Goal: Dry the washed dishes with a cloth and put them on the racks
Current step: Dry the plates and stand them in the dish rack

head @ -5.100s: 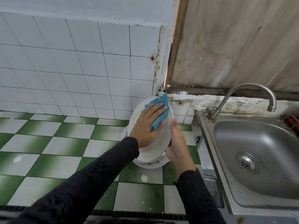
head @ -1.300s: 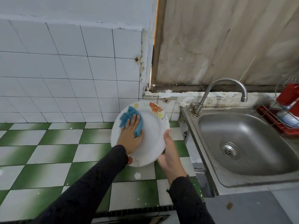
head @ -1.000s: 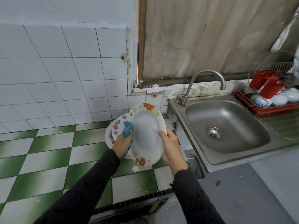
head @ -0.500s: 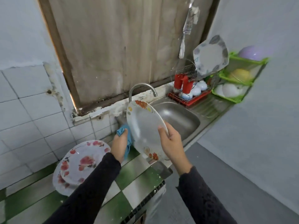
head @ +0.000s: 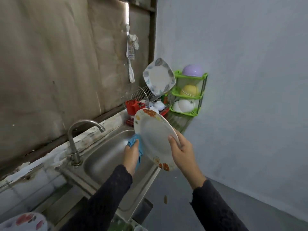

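A white plate with orange flowers on its rim (head: 154,139) is held tilted over the sink (head: 106,157). My right hand (head: 182,150) grips its right edge, thumb on the face. My left hand (head: 131,154) holds a blue cloth (head: 139,148) against the plate's back left side. Beyond it, a wire dish rack on a red tray (head: 141,97) carries a square plate with grey leaves (head: 158,76), red cups and white bowls. A green corner rack (head: 190,92) holds purple, yellow and white bowls.
A curved steel tap (head: 73,135) stands at the sink's left rear. More flowered plates (head: 23,221) lie on the tiled counter at the bottom left. A grey wall (head: 250,80) closes the right side. A rag (head: 131,52) hangs on the back board.
The plate was wiped with the cloth over the counter, then lifted off the stack and carried right over the sink toward the racks. My view swung right with it.
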A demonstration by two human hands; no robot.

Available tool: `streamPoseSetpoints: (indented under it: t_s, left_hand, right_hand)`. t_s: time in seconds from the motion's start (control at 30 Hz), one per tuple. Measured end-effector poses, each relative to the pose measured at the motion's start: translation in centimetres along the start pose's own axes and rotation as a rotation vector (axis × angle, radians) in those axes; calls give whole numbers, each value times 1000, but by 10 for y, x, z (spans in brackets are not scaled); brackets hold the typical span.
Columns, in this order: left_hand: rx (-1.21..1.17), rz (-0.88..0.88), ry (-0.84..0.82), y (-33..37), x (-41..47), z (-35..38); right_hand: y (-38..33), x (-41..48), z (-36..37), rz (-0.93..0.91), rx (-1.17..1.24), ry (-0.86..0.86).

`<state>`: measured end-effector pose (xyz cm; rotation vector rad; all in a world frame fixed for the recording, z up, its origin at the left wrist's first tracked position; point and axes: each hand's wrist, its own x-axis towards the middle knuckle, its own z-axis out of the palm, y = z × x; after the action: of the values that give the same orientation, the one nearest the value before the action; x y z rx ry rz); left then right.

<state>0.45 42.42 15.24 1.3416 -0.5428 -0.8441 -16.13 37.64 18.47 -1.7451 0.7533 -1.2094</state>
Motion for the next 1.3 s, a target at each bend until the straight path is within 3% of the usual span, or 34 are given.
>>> streamPoseSetpoints:
  t_s: [0.23, 0.53, 1.0, 1.3]
  left_hand:
    - [-96, 51, 69, 12, 67, 112]
    - [-69, 127, 168, 18, 168, 223]
    - [-229, 275, 208, 69, 348, 285]
    - [-161, 356, 394, 98, 457, 282]
  right_hand:
    - [44, 93, -81, -15, 6, 58]
    - [85, 222, -144, -95, 50, -9]
    - [140, 421, -128, -263, 125, -79]
    - [168, 546, -95, -227, 263, -94]
